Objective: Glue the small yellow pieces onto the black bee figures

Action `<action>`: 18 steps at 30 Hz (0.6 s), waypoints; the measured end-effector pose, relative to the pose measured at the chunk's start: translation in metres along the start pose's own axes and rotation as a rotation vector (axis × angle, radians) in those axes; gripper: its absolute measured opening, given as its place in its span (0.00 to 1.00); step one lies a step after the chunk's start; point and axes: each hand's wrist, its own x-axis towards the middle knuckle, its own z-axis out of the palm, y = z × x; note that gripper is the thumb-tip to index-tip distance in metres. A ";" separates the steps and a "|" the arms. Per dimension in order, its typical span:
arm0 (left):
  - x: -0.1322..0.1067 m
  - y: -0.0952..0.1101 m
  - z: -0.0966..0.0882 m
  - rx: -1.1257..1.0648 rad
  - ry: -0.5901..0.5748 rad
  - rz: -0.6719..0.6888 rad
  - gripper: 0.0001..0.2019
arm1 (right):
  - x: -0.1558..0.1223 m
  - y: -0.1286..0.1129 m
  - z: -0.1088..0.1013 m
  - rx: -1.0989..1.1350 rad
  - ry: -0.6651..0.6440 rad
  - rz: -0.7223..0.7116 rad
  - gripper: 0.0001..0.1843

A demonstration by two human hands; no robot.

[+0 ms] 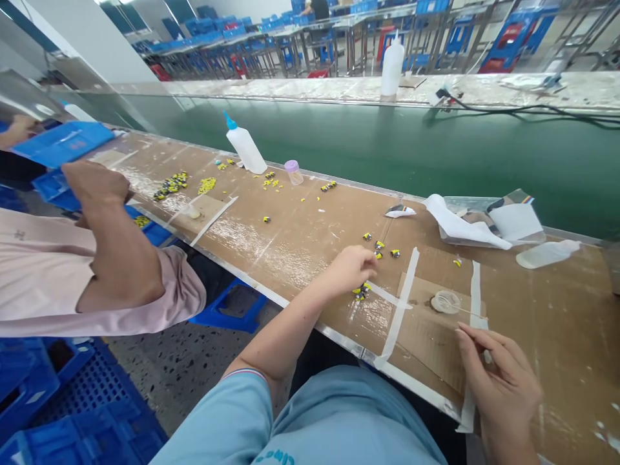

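My left hand (356, 266) is over the cardboard-covered bench, fingers curled down and together beside small yellow-and-black pieces. A little cluster of these pieces (361, 292) lies just below it, and several more loose pieces (380, 245) lie by its fingertips. Whatever is in its fingers is hidden. My right hand (501, 384) is at the right, thumb and forefinger pinched together; I cannot make out what is between them. Just beyond it sits a small round clear dish (445, 301) on a taped cardboard sheet (431, 336), with a thin stick (472, 314) leaning out of it.
Along the far edge stand a blue-tipped squeeze bottle (247, 150), a purple-lidded jar (293, 172) and a plastic tray with white paper (484, 223). Another bottle (547, 254) lies at right. A green belt (329, 135) runs behind. A co-worker's arm (111, 239) is at left.
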 end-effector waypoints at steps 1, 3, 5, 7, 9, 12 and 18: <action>-0.006 0.001 0.001 0.057 -0.080 0.034 0.05 | 0.000 0.001 0.001 0.003 0.007 0.016 0.03; -0.015 0.004 0.005 0.168 -0.167 0.077 0.05 | 0.001 0.002 0.002 0.007 0.025 0.028 0.03; -0.020 0.005 0.010 0.240 -0.170 0.087 0.09 | 0.001 0.004 0.002 0.014 0.037 0.028 0.03; -0.021 0.005 0.015 0.242 -0.116 0.083 0.12 | 0.000 0.006 0.000 0.017 0.043 0.032 0.03; -0.021 0.005 0.018 0.167 -0.044 0.092 0.12 | 0.001 0.008 -0.002 -0.010 0.059 0.081 0.05; -0.018 0.008 0.021 -0.065 0.054 0.135 0.10 | 0.004 0.011 -0.004 -0.039 0.082 0.257 0.12; -0.013 0.029 0.045 -0.706 0.032 -0.016 0.03 | 0.023 0.008 -0.003 -0.107 -0.022 0.316 0.22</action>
